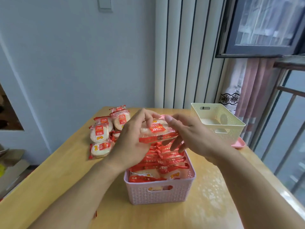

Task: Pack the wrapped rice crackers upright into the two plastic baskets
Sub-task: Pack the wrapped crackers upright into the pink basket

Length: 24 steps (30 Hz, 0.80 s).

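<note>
— Holding what, above the pink basket (158,192)?
— One wrapped cracker (156,130); left hand (132,139) pinches its left end, fingers curled. Right hand (189,134) beside it, fingers spread, loose.
— Pink basket?
— Packed with upright crackers, mid-desk (49,187).
— Others?
— Loose packets (105,131) lie far left; cream basket (219,123) far right.
</note>
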### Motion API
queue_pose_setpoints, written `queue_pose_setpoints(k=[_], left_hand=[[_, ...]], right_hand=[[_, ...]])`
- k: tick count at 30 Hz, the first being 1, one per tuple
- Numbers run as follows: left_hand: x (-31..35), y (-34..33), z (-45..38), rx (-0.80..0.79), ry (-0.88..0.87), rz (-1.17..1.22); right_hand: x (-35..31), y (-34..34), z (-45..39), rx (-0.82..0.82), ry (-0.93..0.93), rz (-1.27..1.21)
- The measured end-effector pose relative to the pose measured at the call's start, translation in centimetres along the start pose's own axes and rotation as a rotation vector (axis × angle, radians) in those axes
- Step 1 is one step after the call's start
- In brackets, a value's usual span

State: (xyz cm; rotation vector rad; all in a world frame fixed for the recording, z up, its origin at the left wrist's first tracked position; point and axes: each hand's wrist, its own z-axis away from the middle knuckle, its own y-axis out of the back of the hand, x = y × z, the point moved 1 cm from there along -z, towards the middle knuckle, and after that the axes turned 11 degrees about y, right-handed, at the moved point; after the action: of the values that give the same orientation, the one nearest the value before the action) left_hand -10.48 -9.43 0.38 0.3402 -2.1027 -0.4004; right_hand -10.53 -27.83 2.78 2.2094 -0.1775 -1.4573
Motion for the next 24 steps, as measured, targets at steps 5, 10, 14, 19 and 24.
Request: queue_pose_setpoints(k=[5,10,14,19,24], left_hand=[[-1.4,-1.0,-0.9,0.017,0.005,-0.092],[-2.5,-1.6,-2.0,-0.029,0.172,0.029],[-2.7,-1.7,-2.4,-0.155,0.198,0.031],[-2.7,-0.6,-2.2,-0.594,0.269,-0.253],[-3.0,-0.7,-1.4,-0.809,0.264,-0.699]], right_hand=[[0.2,2.0,-0.1,0.015,-0.055,-0.138],[0.9,2.7,-0.7,0.094,-0.043,-0.137],[1.0,3.7,-0.4,0.034,-0.009,-0.059],[0.6,4.9,0.6,-0.135,0.018,0.13],[0.0,4.1,1.2,-0.324,0.03,0.434]])
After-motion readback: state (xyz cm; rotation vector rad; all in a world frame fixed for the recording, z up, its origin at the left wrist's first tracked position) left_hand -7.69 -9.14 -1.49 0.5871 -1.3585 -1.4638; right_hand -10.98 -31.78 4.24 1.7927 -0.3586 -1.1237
